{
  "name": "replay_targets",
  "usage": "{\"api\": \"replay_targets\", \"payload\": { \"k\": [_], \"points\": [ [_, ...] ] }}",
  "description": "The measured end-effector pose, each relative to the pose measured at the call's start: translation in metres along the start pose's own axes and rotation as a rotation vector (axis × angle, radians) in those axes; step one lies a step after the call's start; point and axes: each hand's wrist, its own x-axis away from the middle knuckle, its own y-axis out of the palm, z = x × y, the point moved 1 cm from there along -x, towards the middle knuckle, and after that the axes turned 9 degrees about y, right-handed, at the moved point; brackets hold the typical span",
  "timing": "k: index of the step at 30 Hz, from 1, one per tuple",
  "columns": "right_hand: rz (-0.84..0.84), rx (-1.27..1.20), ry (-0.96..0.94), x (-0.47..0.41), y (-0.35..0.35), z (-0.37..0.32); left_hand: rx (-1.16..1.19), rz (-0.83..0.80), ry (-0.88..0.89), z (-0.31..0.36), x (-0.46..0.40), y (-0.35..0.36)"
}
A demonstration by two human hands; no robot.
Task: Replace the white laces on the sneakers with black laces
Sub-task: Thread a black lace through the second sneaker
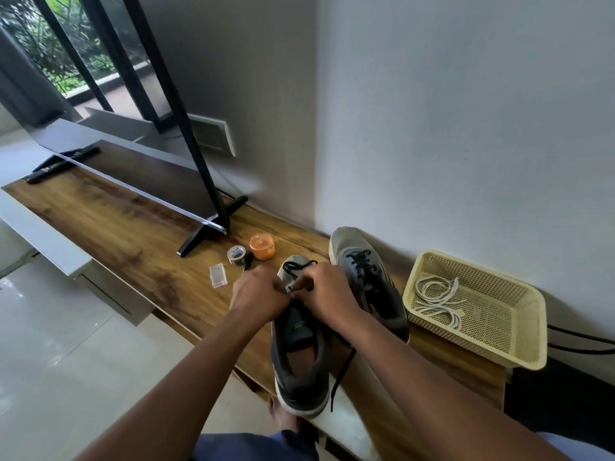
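A: Both hands are on the near sneaker (299, 354), heel toward the person so the eyelets face up. The left hand (258, 294) and right hand (327, 291) each have fingers curled in, pinching the black lace (298, 271) over the tongue; threading is under way, I'd say.

B: And the far sneaker (366, 277)?

A: Already laced in black, parked just beside it. The white laces (436, 299) lie coiled in the yellow basket (519, 331), out of the way.

B: Room to work?

A: Tight. The near sneaker's heel overhangs the wooden shelf's (133, 234) front edge, and a loose lace end dangles past it. The orange jar (262, 246), tape roll (236, 255) and small clear box (218, 276) sit near the left hand; open wood lies further left.
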Motion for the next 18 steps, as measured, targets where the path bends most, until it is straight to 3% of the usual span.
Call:
{"api": "replay_targets", "payload": {
  "k": [8,18],
  "points": [
    [-0.023,0.213,-0.064,0.0,0.009,0.002,0.355,-0.031,-0.098,-0.015,0.0,-0.003],
    [0.088,0.156,-0.009,0.0,0.016,0.008,0.329,-0.014,-0.071,-0.012,-0.003,0.0]
  ]
}}
